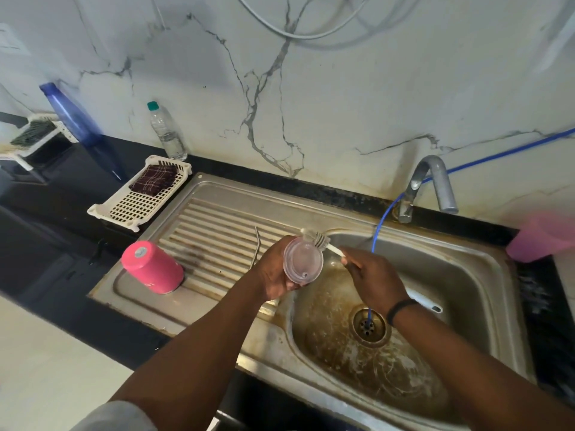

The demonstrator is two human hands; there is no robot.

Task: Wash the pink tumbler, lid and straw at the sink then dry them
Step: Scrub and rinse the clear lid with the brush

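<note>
Far-left surface: a blue plastic bottle [73, 118] leans against the marble wall, and a clear water bottle [166, 132] with a green cap stands just right of it. In front of them a white perforated basket [124, 206] holds a folded dark checked cloth [154, 178], which looks like your drying cloth.
Tumbler: the pink tumbler [152, 267] stands mouth-down on the near-left of the ribbed steel drainboard [217, 231]; smooth, matte, cylindrical. By its position I judge it already washed and draining.
Straw: a thin bent metal straw [256, 247] lies on the ribs between the tumbler and your hands, well apart from both.
Left hand: your left hand [273, 275] curls its grip round the edge of the lid [303, 264], a clear, pink-tinted round disc with a small straw hole, held over the left rim of the basin.
Right hand: your right hand [373, 275] closes its grip on the white handle of a bottle brush [320, 241], whose bristle head touches the lid's far edge.
Step in hand: scrubbing the lid, about midway through the washing as I judge it.
Next move: work the bristles round the rim and the hole, then rinse. The wet plastic will be slippery, so hold the edge firmly.
Sink: the stained steel basin [466, 275] has a blue tube [378, 231] running into its drain. The tap [432, 185] stands far right, no water visibly running.
Far right: a blurred pink plastic cup [541, 237] sits on the dark surface.
</note>
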